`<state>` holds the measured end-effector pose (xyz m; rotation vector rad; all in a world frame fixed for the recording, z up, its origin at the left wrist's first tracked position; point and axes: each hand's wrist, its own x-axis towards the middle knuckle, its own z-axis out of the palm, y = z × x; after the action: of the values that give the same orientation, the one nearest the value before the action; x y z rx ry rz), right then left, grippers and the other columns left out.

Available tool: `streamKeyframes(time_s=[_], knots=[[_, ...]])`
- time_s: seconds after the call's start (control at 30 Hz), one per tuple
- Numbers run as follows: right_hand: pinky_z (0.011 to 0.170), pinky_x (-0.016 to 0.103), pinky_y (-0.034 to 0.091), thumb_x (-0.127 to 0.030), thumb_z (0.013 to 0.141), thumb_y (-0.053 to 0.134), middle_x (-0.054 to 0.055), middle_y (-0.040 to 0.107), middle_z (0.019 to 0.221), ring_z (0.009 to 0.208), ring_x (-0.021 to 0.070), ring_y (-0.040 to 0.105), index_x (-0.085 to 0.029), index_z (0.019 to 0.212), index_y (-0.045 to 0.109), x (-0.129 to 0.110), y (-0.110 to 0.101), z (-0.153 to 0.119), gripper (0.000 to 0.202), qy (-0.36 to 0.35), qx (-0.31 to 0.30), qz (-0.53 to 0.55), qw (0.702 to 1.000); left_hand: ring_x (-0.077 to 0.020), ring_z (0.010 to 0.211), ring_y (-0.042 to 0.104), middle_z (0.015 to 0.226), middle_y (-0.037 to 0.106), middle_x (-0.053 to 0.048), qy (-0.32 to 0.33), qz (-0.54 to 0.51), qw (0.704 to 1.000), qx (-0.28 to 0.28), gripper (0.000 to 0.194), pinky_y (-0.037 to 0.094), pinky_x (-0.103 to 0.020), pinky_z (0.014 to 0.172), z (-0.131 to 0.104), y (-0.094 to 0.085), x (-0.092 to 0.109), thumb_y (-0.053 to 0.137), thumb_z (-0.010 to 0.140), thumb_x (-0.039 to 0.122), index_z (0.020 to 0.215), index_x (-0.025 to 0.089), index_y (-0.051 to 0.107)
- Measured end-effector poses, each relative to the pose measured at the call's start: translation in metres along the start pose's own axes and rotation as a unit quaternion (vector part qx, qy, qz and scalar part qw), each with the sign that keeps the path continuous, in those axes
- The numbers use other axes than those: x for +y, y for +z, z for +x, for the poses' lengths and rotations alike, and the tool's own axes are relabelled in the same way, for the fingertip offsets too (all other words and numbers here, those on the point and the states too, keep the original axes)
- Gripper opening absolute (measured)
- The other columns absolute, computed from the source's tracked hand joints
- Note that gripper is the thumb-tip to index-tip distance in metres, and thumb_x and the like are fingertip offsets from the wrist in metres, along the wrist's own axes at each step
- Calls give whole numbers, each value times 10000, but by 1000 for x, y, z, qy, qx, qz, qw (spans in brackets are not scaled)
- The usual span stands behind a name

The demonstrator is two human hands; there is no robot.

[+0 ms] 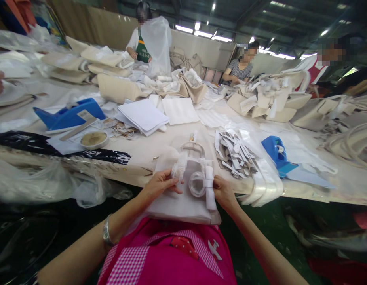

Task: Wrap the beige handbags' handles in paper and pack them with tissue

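A pale, off-white bag (177, 208) lies flat at the table's front edge, close against my body. White wrapping covers its straps and fittings, and a clear wrapped ring (197, 184) lies on its front. My left hand (162, 184) is at the bag's left side, thumb and fingers round a white-wrapped strap (179, 167); some fingertips stand apart. On the right, my right hand (225, 194) has its fingers curled at a white-wrapped roll (210, 188) standing along the bag's edge. A beige handle (193, 146) arches at the far end of the bag. What lies under my fingers is hidden.
Grey-white strips (235, 154) are heaped to the right, beside a blue tape dispenser (275, 150). Leftward are another blue dispenser (72, 114), a round tin (94, 139) and white sheets (143, 114). Beige bags (120, 88) pile behind. Several co-workers stand around the table.
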<state>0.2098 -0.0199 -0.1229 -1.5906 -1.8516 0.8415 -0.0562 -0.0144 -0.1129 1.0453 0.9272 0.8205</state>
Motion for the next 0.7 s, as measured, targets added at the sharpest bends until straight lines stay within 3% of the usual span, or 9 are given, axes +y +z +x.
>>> streamKeyframes(time_s=[0.1, 0.27, 0.5, 0.57, 0.63, 0.7], knots=[[579, 253, 306, -180, 748, 538, -16, 445, 676, 623, 127, 460, -174, 558, 496, 1, 2, -2, 195, -51, 62, -54, 995, -228, 705, 734, 1002, 734, -101, 10, 4, 1000, -23, 410, 504, -283, 709, 4, -8, 2, 744, 762, 427, 1016, 122, 640], [622, 268, 321, -125, 801, 458, -7, 443, 737, 666, 137, 472, -188, 641, 453, 0, 6, -1, 172, -60, 120, -108, 985, -229, 719, 736, 1028, 727, -103, 37, 10, 998, -56, 330, 504, -298, 751, 12, -14, 0, 699, 818, 375, 1026, 126, 637], [637, 304, 385, -127, 823, 458, 14, 470, 775, 693, 175, 502, -201, 720, 478, 7, 1, 5, 129, -48, 110, -136, 983, -227, 704, 737, 1009, 729, -100, 36, -5, 997, -69, 338, 525, -288, 718, 18, -13, -3, 735, 793, 359, 1018, 126, 640], [654, 314, 425, -117, 823, 483, 29, 503, 827, 719, 182, 525, -192, 805, 529, -4, -6, -1, 90, -61, 153, -127, 978, -221, 693, 735, 994, 730, -94, 34, -13, 997, -75, 342, 529, -282, 703, 19, -14, -3, 744, 783, 363, 1008, 126, 644], [729, 333, 459, -97, 854, 487, 54, 537, 917, 812, 194, 551, -190, 916, 563, -24, -12, -12, 135, -126, 215, -125, 960, -216, 682, 733, 985, 730, -93, 32, -20, 996, -81, 353, 532, -282, 691, 19, -15, -3, 750, 775, 373, 1006, 129, 643], [798, 329, 464, -52, 885, 455, 70, 566, 980, 908, 195, 555, -192, 996, 579, -46, -11, -26, 217, -243, 187, -121, 944, -213, 681, 730, 988, 729, -96, 32, -18, 995, -89, 357, 531, -282, 687, 19, -16, -4, 751, 772, 380, 1004, 132, 640]])
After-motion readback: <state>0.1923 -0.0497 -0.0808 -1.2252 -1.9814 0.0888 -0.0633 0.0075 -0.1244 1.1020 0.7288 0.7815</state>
